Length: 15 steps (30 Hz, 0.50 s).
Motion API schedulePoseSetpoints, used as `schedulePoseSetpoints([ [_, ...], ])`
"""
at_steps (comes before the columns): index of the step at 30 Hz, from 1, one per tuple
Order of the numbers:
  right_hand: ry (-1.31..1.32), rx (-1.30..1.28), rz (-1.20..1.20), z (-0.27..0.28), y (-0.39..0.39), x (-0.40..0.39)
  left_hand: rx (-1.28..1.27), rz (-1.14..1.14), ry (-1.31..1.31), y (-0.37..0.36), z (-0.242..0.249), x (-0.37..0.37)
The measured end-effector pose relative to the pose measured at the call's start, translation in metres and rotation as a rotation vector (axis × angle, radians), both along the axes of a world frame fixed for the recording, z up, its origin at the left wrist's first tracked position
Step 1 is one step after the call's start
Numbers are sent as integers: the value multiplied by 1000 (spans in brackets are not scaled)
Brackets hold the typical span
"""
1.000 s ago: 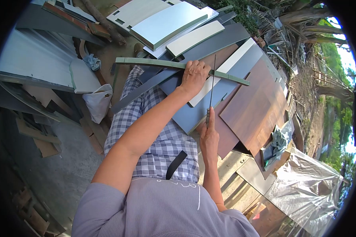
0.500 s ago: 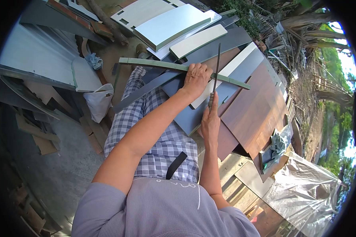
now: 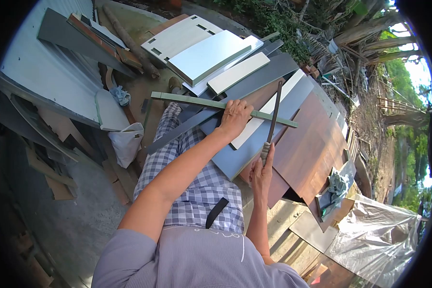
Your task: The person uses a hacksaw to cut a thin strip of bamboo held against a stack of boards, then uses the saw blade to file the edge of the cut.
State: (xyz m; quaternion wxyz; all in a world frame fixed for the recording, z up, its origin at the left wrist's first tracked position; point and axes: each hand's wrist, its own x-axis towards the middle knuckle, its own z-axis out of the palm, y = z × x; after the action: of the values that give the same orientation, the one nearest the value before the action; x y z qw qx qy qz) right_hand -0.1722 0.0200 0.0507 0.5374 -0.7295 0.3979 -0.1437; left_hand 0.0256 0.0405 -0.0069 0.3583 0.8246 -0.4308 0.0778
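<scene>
A long narrow board strip with a greenish edge lies crosswise over a stack of panels. My left hand is closed over it near its middle, with the fingers curled across the top. In my right hand is a long, narrow dark blade by its wrapped grip, with one finger stretched along the grip. The blade points away from me and overlaps the strip to the right of my left hand. Beneath both hands are a blue-grey panel and a cream strip.
Brown wood-grain panels lie to the right, with a crumpled cloth on their near corner. White boards are stacked ahead. A white bag hangs at the left beside leaning sheets. Clear plastic sheeting covers something at lower right.
My right hand has drawn back toward me with the blade, whose flat side now shows more. The strip and my left hand sit lower in view as the camera shifted.
</scene>
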Motion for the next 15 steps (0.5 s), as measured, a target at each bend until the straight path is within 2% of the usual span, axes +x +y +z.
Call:
schedulePoseSetpoints([
  [7, -11, -87, 0, -14, -4, -3, 60, -39, -60, 14, 4, 4],
  [9, -23, -184, -24, -13, -6, -5, 56, -24, -88, 13, 10, 2],
  [15, 1, -56, -81, 0, -8, -8, 53, -32, -88, 7, 17, -12],
])
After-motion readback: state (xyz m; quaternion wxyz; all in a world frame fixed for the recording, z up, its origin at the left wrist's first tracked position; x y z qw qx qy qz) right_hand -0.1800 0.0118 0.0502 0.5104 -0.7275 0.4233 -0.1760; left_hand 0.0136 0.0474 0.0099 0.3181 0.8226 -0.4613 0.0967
